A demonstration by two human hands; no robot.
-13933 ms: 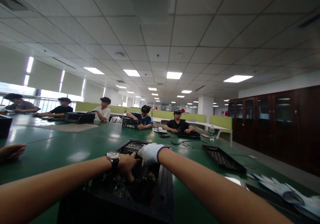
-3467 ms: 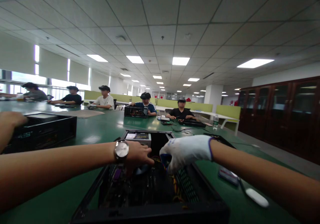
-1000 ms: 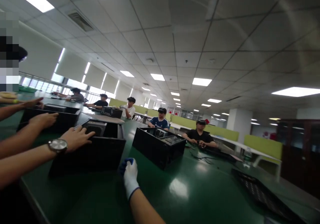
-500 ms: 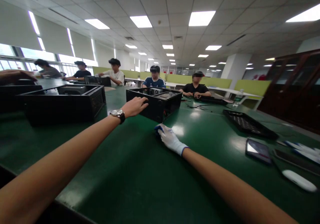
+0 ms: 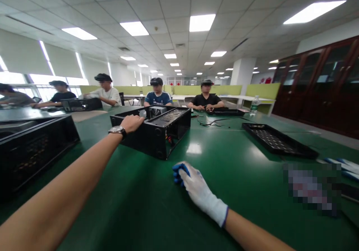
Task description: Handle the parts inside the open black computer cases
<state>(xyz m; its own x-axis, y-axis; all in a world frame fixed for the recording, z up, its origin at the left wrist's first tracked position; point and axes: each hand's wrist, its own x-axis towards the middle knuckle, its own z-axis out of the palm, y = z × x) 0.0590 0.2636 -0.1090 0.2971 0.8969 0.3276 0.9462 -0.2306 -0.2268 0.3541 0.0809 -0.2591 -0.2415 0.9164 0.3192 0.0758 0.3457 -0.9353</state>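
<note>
A black computer case [image 5: 146,137] lies on the green table in front of me, its upper side open on a power supply with a fan. My bare left hand [image 5: 132,124], a watch on its wrist, has its fingers curled over the case's near top edge. At the case's near right corner, some red and yellow wires [image 5: 169,138] show inside. My right hand [image 5: 190,178] wears a white glove with blue-coated fingers. It rests just above or on the table, apart from the case, fingers curled in. What those fingers may hold is hidden.
Another black case [image 5: 39,150] stands at the left. To the right lie a black panel [image 5: 277,140], a blurred-out item [image 5: 308,187] and a white-and-blue glove [image 5: 346,167]. Loose cables [image 5: 210,122] and a bottle [image 5: 254,106] are farther back. Several people sit across the table.
My left hand has gone from spread along the case's side to curled over its top edge. The case appears closer. My view has turned to the right.
</note>
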